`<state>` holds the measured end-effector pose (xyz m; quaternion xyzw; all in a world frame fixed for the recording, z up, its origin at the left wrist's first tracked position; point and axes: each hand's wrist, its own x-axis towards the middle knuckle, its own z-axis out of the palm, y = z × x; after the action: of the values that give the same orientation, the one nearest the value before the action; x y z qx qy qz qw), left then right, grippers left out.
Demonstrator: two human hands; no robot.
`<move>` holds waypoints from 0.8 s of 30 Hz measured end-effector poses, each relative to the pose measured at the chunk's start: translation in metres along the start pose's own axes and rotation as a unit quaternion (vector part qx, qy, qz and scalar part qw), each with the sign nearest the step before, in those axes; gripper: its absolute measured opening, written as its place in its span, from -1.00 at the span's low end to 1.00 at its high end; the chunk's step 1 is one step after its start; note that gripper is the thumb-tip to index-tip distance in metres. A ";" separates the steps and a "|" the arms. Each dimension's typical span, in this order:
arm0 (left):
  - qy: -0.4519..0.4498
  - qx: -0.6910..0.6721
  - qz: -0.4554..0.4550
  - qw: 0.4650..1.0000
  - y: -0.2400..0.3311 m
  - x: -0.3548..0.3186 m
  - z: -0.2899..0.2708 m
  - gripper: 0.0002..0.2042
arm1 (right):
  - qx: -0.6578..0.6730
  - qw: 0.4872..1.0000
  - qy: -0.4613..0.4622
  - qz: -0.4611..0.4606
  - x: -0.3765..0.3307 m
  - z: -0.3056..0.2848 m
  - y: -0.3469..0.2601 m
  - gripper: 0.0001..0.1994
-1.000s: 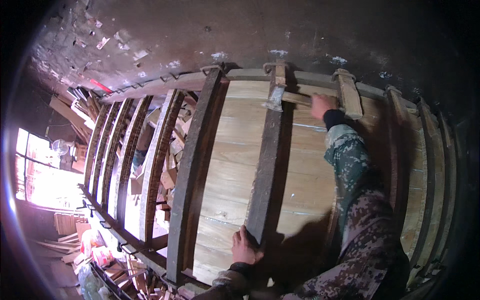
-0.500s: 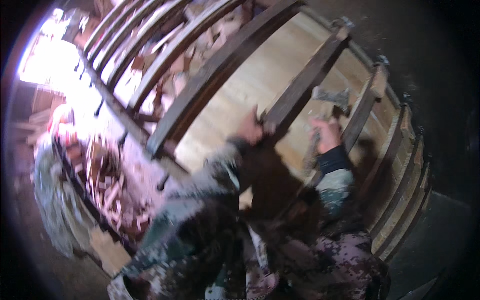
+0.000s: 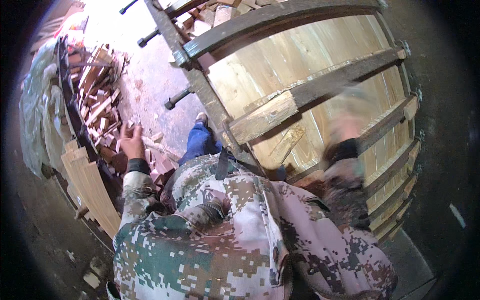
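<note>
My left hand (image 3: 132,143) reaches out over a heap of wood scraps (image 3: 102,107), fingers apart and slightly bent, with nothing plainly held. A pale stick (image 3: 160,146) lies beside it. My right hand (image 3: 345,127) is smeared by motion above a panel of pale boards (image 3: 260,52). A greyish blur shows just past its fingers; whether it grips something cannot be told. Dark bars (image 3: 345,75) cross the panel. A rough wood piece (image 3: 267,115) lies in line with one bar, at its near end. A loose split piece (image 3: 287,142) rests on the boards below it.
Large bolts (image 3: 177,98) stick out leftward from the frame's metal rail (image 3: 202,92). Flat boards (image 3: 90,182) lean at the lower left beside clear plastic sheeting (image 3: 42,110). My foot (image 3: 201,118) stands on the floor between the heap and the frame.
My view has turned left. My left hand has left the dark bar and swung out over the scrap heap. My right hand stays over the panel, now heavily blurred.
</note>
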<state>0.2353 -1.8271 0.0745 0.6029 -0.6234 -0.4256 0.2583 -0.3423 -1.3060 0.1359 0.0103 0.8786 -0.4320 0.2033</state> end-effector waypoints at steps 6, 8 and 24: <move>-0.134 0.274 0.001 0.952 -0.157 -0.086 -0.069 -0.45 | -0.211 0.927 -0.297 0.092 0.019 0.040 0.055 -0.79; -0.197 0.350 -0.071 0.913 -0.213 -0.109 -0.106 -0.40 | -0.056 0.976 -0.212 -0.006 0.061 -0.061 0.015 -0.82; -0.257 0.110 -0.072 0.957 -0.240 -0.133 -0.046 -0.44 | -0.306 0.933 -0.187 0.035 -0.025 0.066 0.042 -0.41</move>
<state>0.4200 -1.6867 -0.0785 0.5409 -0.6666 -0.5128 -0.0099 -0.2880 -1.3266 0.0773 -0.1031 0.9134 -0.1290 0.3721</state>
